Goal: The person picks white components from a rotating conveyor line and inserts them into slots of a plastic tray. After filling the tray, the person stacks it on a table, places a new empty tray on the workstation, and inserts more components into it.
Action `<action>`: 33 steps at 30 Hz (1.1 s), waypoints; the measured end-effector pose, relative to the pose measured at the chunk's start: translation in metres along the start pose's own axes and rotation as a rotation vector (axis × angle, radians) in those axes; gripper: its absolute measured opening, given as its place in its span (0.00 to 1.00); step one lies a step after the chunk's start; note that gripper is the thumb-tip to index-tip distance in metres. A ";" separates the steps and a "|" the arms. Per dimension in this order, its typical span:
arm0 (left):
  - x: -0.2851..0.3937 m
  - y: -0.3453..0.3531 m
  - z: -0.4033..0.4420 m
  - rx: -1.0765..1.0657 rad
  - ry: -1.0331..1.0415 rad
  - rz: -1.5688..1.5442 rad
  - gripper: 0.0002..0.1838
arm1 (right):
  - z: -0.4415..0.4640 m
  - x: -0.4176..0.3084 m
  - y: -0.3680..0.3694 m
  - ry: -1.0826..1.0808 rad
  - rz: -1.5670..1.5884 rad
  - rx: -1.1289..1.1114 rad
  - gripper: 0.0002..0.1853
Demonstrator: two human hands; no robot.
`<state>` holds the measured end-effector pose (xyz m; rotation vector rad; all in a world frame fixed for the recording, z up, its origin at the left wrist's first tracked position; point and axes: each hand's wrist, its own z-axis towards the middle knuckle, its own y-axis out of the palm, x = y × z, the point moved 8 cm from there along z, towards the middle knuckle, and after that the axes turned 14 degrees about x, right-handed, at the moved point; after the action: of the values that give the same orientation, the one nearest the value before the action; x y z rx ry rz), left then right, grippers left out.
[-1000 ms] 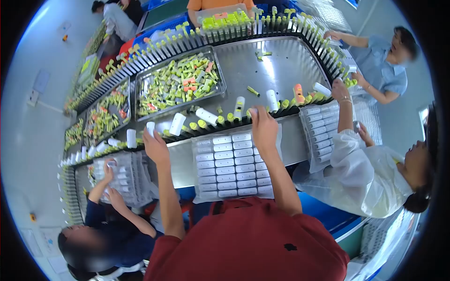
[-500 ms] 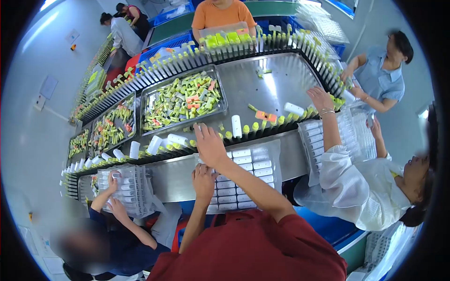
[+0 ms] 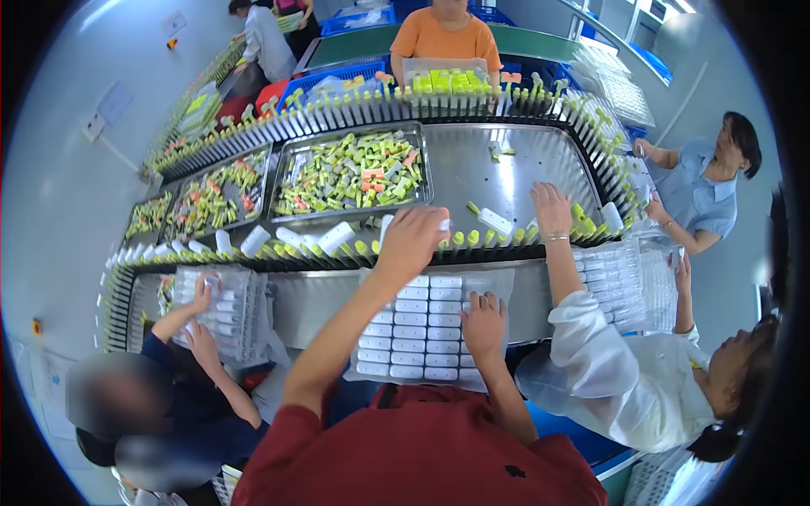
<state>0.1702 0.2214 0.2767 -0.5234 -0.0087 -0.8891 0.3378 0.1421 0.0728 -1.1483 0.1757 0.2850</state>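
Observation:
My left hand (image 3: 413, 240) reaches over the near edge of the moving-line rack and is closed round a small white piece (image 3: 445, 225), whose end shows at the fingertips. Below it lies a clear tray of white cases (image 3: 409, 333) in rows, in plastic wrap. My right hand (image 3: 483, 325) rests over the right part of this tray, fingers apart; anything under them is hidden. Yellow-green capped sticks (image 3: 363, 247) stand along the black rack. A white case (image 3: 336, 238) leans on them left of my left hand, and another (image 3: 496, 222) lies to the right.
Behind the rack is a metal tray (image 3: 426, 169) of yellow-green and orange pieces. A co-worker's hand (image 3: 553, 211) reaches to the rack on the right. Another co-worker's hands handle a stacked tray (image 3: 232, 316) at the left. A person in orange (image 3: 447, 42) is across.
My left hand has gone from the tray up to the rack. My right hand has come back from the rack to the tray's right side. The co-worker's hand at right has moved nearer.

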 end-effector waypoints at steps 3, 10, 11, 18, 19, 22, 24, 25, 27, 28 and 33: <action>-0.007 0.052 -0.008 -0.218 0.418 0.053 0.15 | -0.005 0.001 0.011 -0.003 0.035 -0.006 0.26; -0.065 0.046 -0.038 -0.518 0.237 0.459 0.14 | -0.009 0.013 -0.006 0.053 0.185 0.126 0.19; -0.072 0.042 -0.038 -0.479 0.216 0.486 0.15 | -0.008 0.012 -0.010 0.032 0.186 0.181 0.19; -0.112 -0.009 -0.086 -0.227 -0.147 0.904 0.17 | 0.022 0.051 -0.052 0.731 0.858 0.280 0.10; -0.109 -0.014 -0.088 -0.135 -0.132 0.919 0.17 | 0.037 0.057 -0.056 0.675 0.809 0.379 0.12; -0.128 -0.026 -0.094 -0.148 -0.206 0.867 0.15 | 0.078 0.073 -0.065 0.542 0.612 0.549 0.16; -0.144 -0.040 -0.109 -0.232 -0.414 0.731 0.22 | 0.109 0.077 -0.066 0.500 0.435 0.528 0.16; -0.126 -0.054 -0.106 -0.167 -0.383 0.802 0.25 | 0.122 0.067 -0.078 0.461 0.420 0.580 0.17; -0.075 -0.077 -0.110 -0.041 -0.293 0.930 0.32 | 0.142 0.042 -0.098 0.405 0.384 0.698 0.19; -0.068 -0.076 -0.136 -0.073 -0.358 0.856 0.35 | 0.155 0.031 -0.088 0.339 0.372 0.648 0.19; -0.009 -0.040 -0.251 -0.220 -0.541 0.369 0.33 | 0.186 -0.031 -0.013 0.083 -0.055 0.360 0.16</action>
<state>0.0836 0.0971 0.0727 -0.9266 -0.3006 -0.3704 0.3109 0.3036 0.1672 -0.8070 0.2571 0.1492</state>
